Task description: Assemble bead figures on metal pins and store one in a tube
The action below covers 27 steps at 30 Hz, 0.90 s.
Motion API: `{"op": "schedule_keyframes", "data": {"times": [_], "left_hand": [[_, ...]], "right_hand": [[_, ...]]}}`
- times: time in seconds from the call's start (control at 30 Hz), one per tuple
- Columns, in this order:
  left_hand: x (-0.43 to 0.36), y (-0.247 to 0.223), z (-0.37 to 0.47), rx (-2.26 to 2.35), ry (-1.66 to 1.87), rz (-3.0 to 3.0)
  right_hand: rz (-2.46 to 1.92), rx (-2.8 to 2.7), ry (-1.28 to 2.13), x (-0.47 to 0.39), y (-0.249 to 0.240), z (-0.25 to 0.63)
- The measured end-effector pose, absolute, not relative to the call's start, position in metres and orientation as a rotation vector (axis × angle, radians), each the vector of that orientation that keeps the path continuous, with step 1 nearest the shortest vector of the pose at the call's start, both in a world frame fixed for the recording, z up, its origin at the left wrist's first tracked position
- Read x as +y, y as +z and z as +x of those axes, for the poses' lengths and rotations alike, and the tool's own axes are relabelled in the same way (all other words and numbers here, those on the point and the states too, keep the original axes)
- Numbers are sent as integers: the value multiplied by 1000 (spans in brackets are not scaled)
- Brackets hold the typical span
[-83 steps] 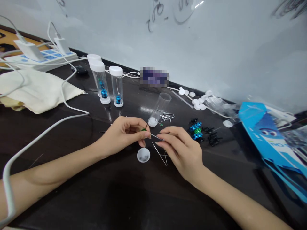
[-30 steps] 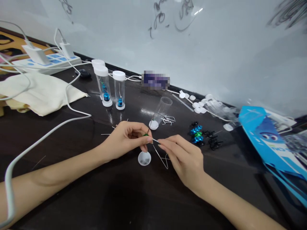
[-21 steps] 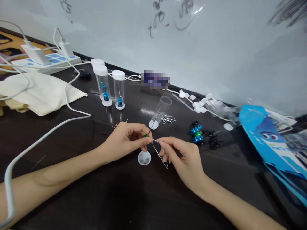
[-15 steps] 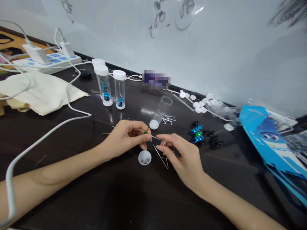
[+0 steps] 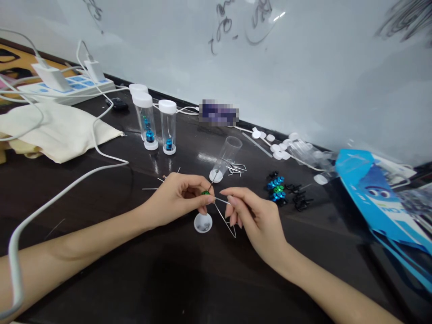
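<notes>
Pinched in the fingers of my left hand (image 5: 184, 195) is a small green part (image 5: 205, 192) with a dark thin rod rising from it. My right hand (image 5: 258, 216) holds a thin metal rod (image 5: 222, 200) between thumb and fingers, its far end at the left fingertips. Just below the hands lies a white cap (image 5: 203, 223) with tiny dark bits inside. A bent wire (image 5: 229, 227) is beside it on the table. Behind the hands, a clear tube (image 5: 229, 153) with a white base stands near bent metal pins (image 5: 237, 168).
Capped tubes (image 5: 168, 126) with blue parts stand at the back left. Blue and green parts (image 5: 278, 188) and black pieces (image 5: 299, 198) lie to the right, beside a blue package (image 5: 367, 189). A white cable (image 5: 64, 180) crosses the left side, near a cream cloth (image 5: 57, 130).
The green part in my left hand has moved slightly down and shows more. My right hand's fingers have shifted on the rod, with the thumb now higher.
</notes>
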<state>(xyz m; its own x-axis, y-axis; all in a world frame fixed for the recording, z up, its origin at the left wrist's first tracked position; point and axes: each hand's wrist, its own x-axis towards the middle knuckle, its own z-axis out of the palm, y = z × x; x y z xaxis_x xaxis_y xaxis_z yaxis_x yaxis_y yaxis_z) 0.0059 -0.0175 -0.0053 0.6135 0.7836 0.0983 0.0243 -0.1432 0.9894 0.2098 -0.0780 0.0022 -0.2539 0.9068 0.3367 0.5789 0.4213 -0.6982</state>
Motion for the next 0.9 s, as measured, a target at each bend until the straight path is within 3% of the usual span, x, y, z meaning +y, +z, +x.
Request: {"op": "schedule_keyframes", "data": {"times": [0.13,0.33,0.43,0.9], "left_hand": [[-17,-5,6,696,765,1607],[-16,-5,5,692,773,1595],[-16,-6,6,692,769,1596],[-17,-8,7,684,772,1516]], "right_hand": [[-1283,-1955,574,-77,5,209],[-1153,-2202,-209,-74,0,213],[-1035,-2298,-399,-74,-2,215],[-1033,-2300,-324,-78,0,215]]}}
